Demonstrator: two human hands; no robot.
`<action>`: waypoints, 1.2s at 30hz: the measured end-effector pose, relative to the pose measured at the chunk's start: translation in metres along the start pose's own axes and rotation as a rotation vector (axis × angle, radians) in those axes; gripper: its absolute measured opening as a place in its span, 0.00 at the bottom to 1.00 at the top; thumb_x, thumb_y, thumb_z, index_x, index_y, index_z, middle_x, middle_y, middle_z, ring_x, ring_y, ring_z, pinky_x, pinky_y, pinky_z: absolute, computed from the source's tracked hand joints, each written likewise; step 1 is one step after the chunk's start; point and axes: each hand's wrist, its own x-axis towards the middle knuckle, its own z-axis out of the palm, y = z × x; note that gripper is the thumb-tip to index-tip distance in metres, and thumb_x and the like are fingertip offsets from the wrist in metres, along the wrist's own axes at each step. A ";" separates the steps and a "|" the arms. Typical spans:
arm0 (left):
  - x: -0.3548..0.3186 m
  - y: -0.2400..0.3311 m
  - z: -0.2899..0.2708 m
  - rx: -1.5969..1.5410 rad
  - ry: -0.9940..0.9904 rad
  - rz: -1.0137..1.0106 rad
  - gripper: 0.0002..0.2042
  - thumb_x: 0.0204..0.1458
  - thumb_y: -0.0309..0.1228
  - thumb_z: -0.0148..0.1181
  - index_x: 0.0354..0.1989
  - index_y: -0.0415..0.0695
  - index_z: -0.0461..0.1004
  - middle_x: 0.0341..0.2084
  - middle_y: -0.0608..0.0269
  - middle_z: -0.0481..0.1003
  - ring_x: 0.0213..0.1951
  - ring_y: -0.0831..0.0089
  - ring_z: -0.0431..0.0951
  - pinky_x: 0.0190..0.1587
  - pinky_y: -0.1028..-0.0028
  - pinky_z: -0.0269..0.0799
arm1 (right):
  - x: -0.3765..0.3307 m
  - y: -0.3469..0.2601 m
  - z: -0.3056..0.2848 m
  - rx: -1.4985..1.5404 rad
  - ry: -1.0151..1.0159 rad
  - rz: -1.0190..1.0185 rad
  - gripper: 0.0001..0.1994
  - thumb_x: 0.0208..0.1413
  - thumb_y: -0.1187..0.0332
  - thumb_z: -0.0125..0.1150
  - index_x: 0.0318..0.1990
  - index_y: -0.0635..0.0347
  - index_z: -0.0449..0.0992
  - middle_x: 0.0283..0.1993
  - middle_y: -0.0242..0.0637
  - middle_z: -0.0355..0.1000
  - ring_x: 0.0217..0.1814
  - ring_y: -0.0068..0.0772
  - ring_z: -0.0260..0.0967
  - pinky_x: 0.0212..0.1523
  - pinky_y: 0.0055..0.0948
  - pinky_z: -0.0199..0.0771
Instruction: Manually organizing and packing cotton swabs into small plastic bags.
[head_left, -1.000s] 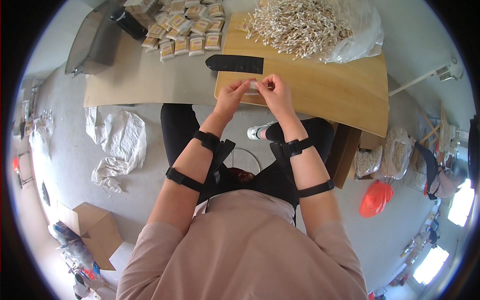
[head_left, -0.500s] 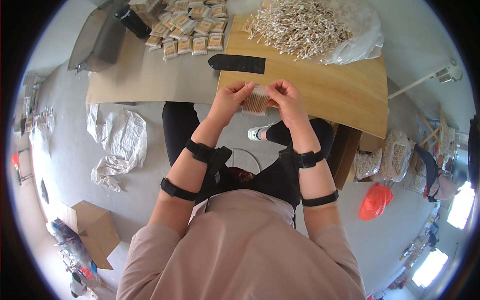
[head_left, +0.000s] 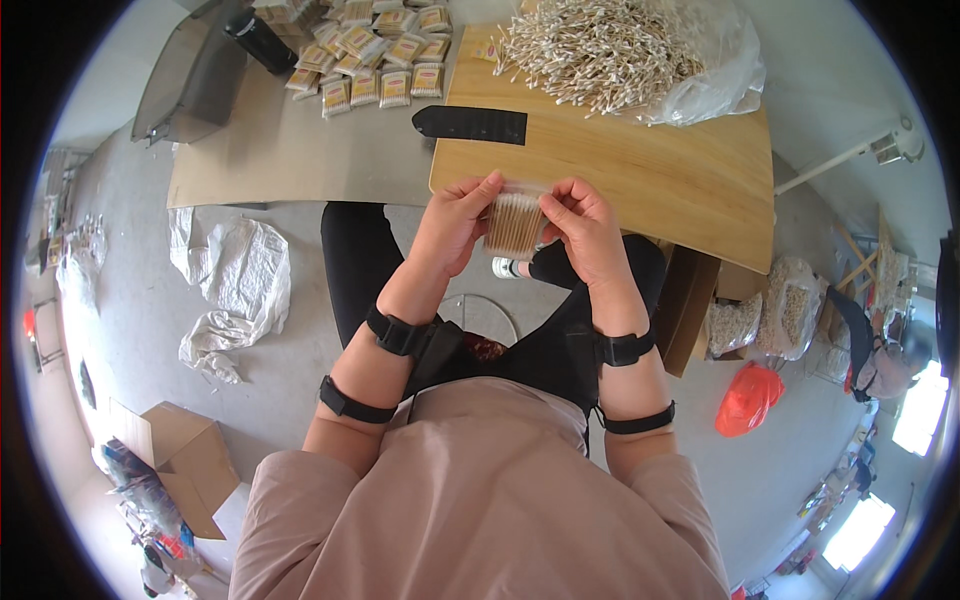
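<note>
A small clear pack (head_left: 514, 222) of swabs is gripped from both sides by the left hand (head_left: 455, 225) and right hand (head_left: 583, 228), above the bench's (head_left: 640, 180) near edge, so it stays steady.

Between my hands the clear packet (head_left: 514, 222) shows pale tan sticks with white tips, and the same colours fill the loose heap (head_left: 600, 50) far right. My table (head_left: 640, 170) is honey-yellow wood with a black strip (head_left: 470, 124); my wrist bands (head_left: 398, 332) are black, my top (head_left: 480, 500) dusty pink.
</note>
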 end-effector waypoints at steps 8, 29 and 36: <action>0.003 0.001 0.004 0.016 0.062 0.014 0.15 0.61 0.40 0.57 0.39 0.38 0.77 0.31 0.65 0.77 0.32 0.79 0.76 0.35 0.77 0.72 | 0.010 0.002 0.004 -0.004 0.010 0.019 0.06 0.57 0.69 0.63 0.33 0.61 0.73 0.30 0.28 0.70 0.29 0.18 0.67 0.30 0.20 0.73; -0.006 0.008 0.016 0.402 0.156 0.219 0.08 0.54 0.31 0.65 0.29 0.37 0.79 0.22 0.71 0.75 0.24 0.87 0.68 0.26 0.82 0.64 | 0.003 -0.007 0.011 -0.357 -0.033 -0.226 0.04 0.54 0.73 0.64 0.33 0.63 0.74 0.31 0.29 0.73 0.32 0.19 0.67 0.36 0.20 0.68; -0.009 0.010 0.019 0.360 0.150 0.289 0.09 0.54 0.31 0.65 0.28 0.37 0.78 0.21 0.72 0.74 0.24 0.87 0.67 0.25 0.82 0.63 | 0.000 -0.017 0.009 -0.420 -0.018 -0.268 0.04 0.52 0.74 0.65 0.31 0.63 0.75 0.30 0.30 0.72 0.32 0.20 0.67 0.36 0.22 0.69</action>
